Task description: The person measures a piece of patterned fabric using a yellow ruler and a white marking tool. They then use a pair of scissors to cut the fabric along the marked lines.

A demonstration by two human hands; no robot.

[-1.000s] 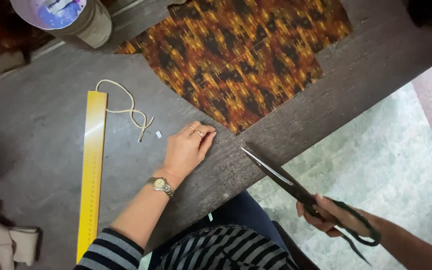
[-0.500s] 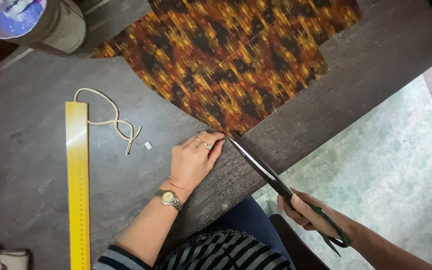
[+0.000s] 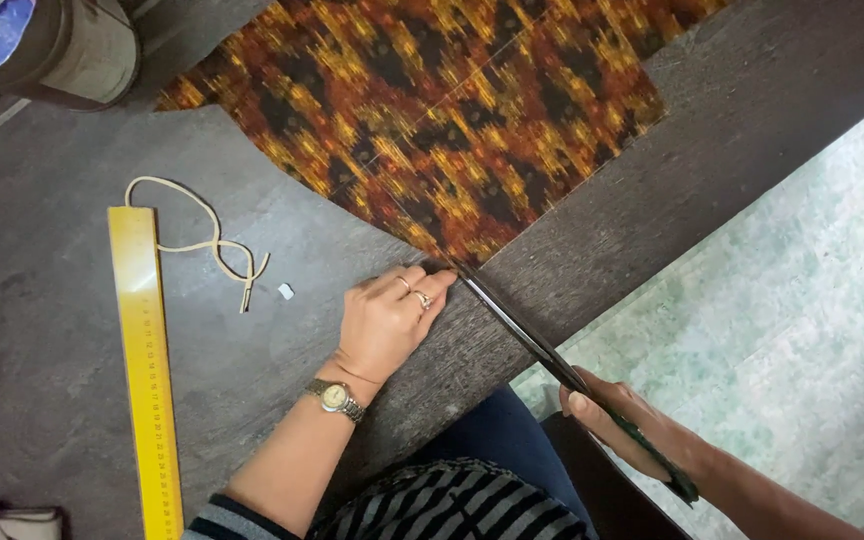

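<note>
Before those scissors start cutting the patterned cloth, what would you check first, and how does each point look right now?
1. Scissors tip at the fabric corner: ok.
2. Left hand flat on the table beside that corner: ok.
3. Left fingertips clear of the blades: not ok, they lie very close.
4. Right hand on the scissor handles: ok.
5. Blades open or shut: cannot tell.
6. Yellow ruler and cord clear of the cut: ok.

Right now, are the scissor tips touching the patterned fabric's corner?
Touching. The head view shows the scissors in the right hand, tips meeting the fabric corner, beside the left hand fingertips, with no gap visible.
</note>
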